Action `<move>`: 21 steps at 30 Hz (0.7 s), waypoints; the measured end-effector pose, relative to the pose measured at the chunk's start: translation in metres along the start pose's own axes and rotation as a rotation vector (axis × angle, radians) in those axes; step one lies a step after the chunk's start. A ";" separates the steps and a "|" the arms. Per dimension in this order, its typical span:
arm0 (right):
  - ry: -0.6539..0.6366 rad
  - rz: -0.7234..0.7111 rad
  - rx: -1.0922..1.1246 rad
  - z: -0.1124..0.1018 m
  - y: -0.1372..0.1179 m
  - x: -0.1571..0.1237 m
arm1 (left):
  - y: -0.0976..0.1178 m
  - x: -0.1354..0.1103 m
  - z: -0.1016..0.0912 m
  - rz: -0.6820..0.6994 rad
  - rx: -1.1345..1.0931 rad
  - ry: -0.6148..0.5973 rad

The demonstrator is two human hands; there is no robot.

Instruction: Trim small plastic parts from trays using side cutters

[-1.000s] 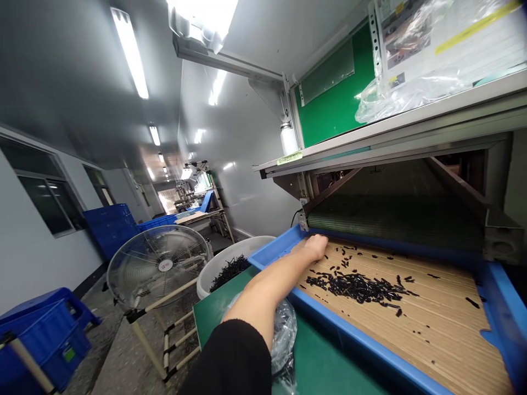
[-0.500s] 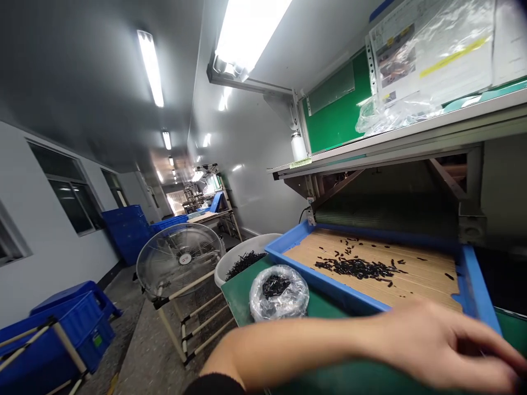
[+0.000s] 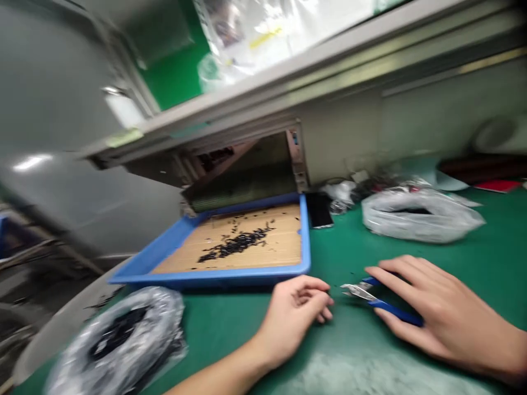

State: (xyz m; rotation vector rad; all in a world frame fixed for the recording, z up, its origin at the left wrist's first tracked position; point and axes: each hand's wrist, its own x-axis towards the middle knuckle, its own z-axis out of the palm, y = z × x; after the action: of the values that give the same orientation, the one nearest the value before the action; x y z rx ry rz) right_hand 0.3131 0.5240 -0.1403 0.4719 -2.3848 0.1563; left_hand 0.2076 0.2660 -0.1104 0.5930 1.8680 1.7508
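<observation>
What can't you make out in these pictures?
Dark pieces in the tray: too small and blurred to identify, head view.
Cutters: handles partly hidden by the right hand, head view.
Bag: contents blurred by its plastic, head view.
Papers: cut off by the top edge, head view.

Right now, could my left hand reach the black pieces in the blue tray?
Probably yes: your left hand lies by the blue tray, with only its low rim in the way of the black pieces.
</observation>
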 end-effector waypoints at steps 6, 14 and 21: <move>-0.101 0.006 0.051 -0.004 -0.009 0.010 | 0.007 0.004 0.004 -0.042 0.058 -0.025; -0.098 -0.008 0.044 -0.005 -0.011 0.008 | 0.004 0.001 0.003 -0.018 0.080 -0.055; -0.103 -0.038 0.009 -0.004 -0.011 0.007 | 0.006 0.001 0.005 0.006 0.118 -0.062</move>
State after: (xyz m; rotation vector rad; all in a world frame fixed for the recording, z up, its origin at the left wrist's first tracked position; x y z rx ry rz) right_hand 0.3151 0.5128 -0.1330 0.5405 -2.4752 0.1281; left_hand 0.2100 0.2705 -0.1050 0.6898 1.9377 1.6159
